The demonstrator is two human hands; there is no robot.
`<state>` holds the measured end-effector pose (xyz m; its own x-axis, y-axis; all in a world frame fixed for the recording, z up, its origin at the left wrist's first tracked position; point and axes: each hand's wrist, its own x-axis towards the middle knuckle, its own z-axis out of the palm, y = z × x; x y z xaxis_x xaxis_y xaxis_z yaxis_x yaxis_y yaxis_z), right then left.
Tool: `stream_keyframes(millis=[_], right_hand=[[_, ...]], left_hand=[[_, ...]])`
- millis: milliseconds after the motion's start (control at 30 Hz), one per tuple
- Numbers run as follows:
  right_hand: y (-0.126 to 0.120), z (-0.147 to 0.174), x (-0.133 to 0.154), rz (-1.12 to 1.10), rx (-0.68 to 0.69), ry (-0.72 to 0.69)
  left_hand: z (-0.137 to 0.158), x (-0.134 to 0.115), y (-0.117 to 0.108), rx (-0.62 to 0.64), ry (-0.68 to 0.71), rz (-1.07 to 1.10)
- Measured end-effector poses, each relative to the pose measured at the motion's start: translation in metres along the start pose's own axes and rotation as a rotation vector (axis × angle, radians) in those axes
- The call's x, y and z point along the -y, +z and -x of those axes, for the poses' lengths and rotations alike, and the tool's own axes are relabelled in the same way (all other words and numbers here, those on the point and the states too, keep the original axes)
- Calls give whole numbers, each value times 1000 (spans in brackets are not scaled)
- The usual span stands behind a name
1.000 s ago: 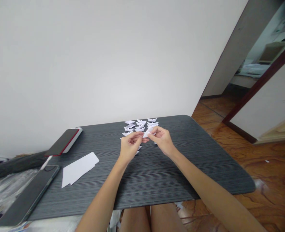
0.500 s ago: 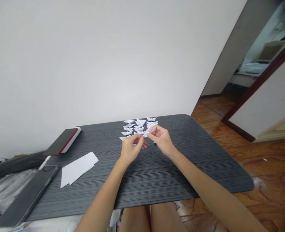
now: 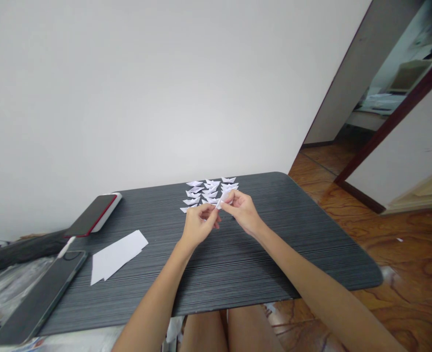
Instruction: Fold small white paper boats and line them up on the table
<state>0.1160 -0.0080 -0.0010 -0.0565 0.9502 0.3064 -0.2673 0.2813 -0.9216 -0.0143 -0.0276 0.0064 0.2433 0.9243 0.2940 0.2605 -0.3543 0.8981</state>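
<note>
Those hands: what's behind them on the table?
White folded paper boats in rough rows on the dark table. What the left hand and right hand cover cannot be seen.

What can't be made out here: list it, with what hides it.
Held paper, head view: partly covered by fingers.
Paper boats, head view: some partly behind the left hand and right hand; full count unclear.
Legs, head view: cut off by the bottom edge.
Back room, head view: blurred, contents unclear.

a home appears to be the setting: a plain white wall (image 3: 164, 88) rises behind a dark surface (image 3: 329, 254), glossy wood-patterned flooring (image 3: 417, 259) spreads alongside, and dark red trim (image 3: 395, 120) edges a view into another room (image 3: 379, 103) with furniture (image 3: 408, 76).
</note>
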Motion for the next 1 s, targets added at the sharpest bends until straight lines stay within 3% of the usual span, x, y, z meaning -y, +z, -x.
stream_keyframes(millis=[167, 300, 400, 533, 633, 833, 1000], right_hand=[[-1, 1, 4, -52, 83, 73], [-11, -2, 6, -109, 193, 224], [-18, -6, 6, -135, 184, 293], [-20, -7, 6, -165, 154, 311], [-17, -6, 6, -193, 205, 356], [-13, -2, 5, -169, 289, 302], [-18, -4, 8, -217, 322, 332]], left_hand=[[-2, -1, -1, 48, -101, 193], [-4, -2, -4, 74, -162, 307], [-6, -2, -6, 79, -188, 345], [-7, -1, -7, 63, -209, 356], [-7, 0, -7, 37, -208, 363], [-6, 1, -4, 85, -229, 362], [-6, 3, -6, 23, -223, 370]])
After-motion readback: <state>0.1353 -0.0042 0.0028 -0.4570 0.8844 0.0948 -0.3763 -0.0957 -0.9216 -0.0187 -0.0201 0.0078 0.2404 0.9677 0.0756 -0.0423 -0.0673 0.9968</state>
